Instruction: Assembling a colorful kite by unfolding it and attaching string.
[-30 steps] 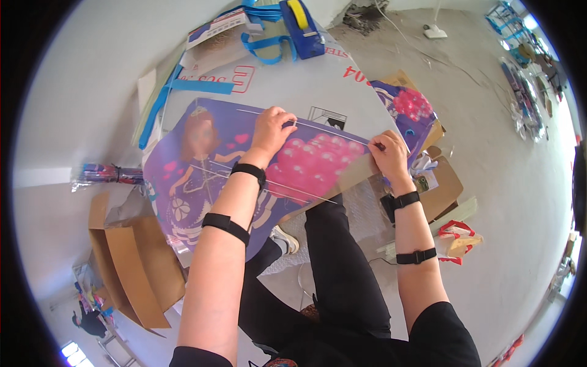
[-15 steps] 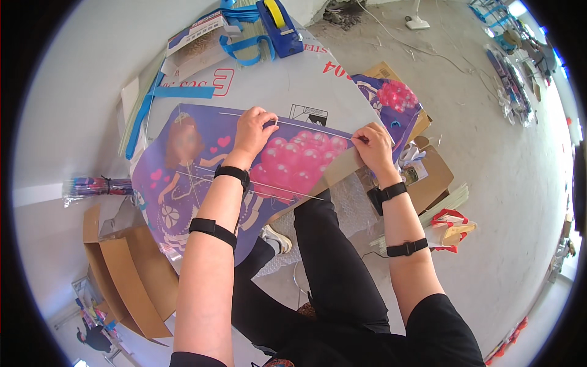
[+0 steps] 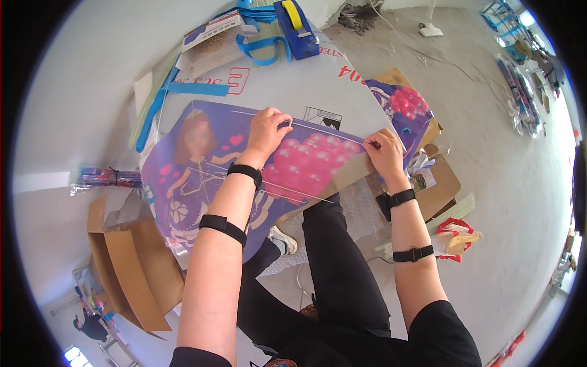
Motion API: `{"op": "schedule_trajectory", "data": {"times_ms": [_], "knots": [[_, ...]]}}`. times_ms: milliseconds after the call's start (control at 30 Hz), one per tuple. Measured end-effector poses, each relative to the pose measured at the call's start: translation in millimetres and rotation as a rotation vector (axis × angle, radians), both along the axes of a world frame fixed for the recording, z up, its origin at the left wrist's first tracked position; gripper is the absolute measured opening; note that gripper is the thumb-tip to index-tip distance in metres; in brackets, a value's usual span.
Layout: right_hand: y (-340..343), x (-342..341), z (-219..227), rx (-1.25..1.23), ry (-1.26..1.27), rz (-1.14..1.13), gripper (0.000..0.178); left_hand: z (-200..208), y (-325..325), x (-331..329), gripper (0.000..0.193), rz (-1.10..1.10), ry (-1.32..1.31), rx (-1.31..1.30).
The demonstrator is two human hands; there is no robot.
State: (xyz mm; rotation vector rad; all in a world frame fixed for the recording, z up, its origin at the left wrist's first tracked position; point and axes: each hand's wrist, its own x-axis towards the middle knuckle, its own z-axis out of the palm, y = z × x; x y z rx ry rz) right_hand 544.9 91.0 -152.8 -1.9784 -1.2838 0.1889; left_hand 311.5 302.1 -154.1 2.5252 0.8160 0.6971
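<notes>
Spread over the table is a purple kite sheet (image 3: 244, 131), printed with a figure in a dress and a bunch of pink balloons. A thin white rod (image 3: 330, 133) runs along its far edge, and more thin rods cross the print. My left hand (image 3: 267, 136) is pinched at the middle of that edge, where a small white bit shows between thumb and forefinger, in line with the rod. At the sheet's right corner, my right hand (image 3: 385, 153) pinches the end of the rod. The exact grip of both hands is partly hidden by the fingers.
A blue tape dispenser (image 3: 298, 30), an opened box (image 3: 214, 49) and blue strips (image 3: 199, 89) lie at the table's far end. Another printed purple sheet (image 3: 406, 110) hangs beyond the right edge. Cardboard boxes stand left (image 3: 131, 269) and right (image 3: 445, 180). A red-and-white bag (image 3: 455, 238) sits on the floor.
The whole view has shifted slightly, moving the scene to the right. Both hands keep their pinches at the same places on the sheet's far edge.
</notes>
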Motion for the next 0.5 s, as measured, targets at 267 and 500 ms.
{"op": "schedule_trajectory", "data": {"times_ms": [267,500], "knots": [[0.0,-8.2,1.6,-0.006,0.097,-0.026,0.011,-0.1,-1.4,-7.7,0.022,-0.017,0.035,0.008],[-0.9,0.6,-10.5,0.024,0.128,-0.110,0.010,10.4,-4.2,-17.0,0.021,0.023,-0.065,0.048]]}}
